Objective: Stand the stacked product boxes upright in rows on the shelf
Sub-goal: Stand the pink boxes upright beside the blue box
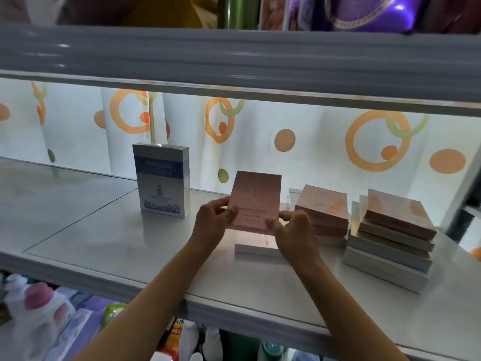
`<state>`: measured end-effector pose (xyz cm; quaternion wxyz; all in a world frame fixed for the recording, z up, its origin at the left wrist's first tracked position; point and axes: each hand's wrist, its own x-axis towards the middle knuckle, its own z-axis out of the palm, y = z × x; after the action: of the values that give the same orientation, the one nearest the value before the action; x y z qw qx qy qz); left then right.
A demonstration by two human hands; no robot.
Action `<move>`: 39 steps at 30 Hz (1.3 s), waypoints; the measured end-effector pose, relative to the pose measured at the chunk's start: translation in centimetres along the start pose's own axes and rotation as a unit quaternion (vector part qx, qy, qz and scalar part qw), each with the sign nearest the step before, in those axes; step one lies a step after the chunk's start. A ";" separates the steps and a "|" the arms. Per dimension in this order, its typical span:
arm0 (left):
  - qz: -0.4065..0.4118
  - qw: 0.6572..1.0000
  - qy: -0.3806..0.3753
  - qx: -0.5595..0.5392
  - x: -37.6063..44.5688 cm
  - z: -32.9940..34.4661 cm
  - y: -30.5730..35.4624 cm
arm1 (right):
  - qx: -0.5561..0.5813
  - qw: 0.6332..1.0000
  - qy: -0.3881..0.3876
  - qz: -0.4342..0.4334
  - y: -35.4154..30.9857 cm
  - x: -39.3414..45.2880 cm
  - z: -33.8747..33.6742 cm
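Observation:
A pink box [256, 198] is held tilted above the grey shelf [104, 230], near its middle. My left hand [214, 222] grips its lower left edge and my right hand [294, 227] grips its lower right corner. Under it lies a flat white box [253, 247]. To the right are two stacks of flat boxes: a pink-topped stack [324, 211] and a taller stack [390, 235] at the far right. One blue and white box [161, 179] stands upright at the back left of my hands.
The upper shelf's front edge [234, 61] hangs low overhead. A curtain with orange circles [286, 131] closes the back. Bottles [39, 308] and packets sit on the shelf below. A metal upright [460, 194] bounds the right end.

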<state>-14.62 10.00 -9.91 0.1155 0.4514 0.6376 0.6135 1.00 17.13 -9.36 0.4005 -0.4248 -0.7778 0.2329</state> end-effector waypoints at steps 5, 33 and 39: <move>0.044 0.999 0.024 -0.016 2.9 -1.2 0.8 | 0.078 0.996 -0.005 -0.032 -2.6 2.9 -0.7; 0.132 0.975 0.133 0.122 2.3 -0.2 -0.7 | 0.252 0.967 -0.031 -0.014 0.5 4.9 2.2; 0.088 0.985 0.134 0.058 2.4 -0.6 -0.5 | 0.344 0.932 -0.114 0.024 -0.4 4.5 0.8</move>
<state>-16.67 11.41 -9.27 -0.0521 0.4256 0.6396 0.6380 -1.33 20.73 -7.58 0.4246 -0.2501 -0.6804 0.5425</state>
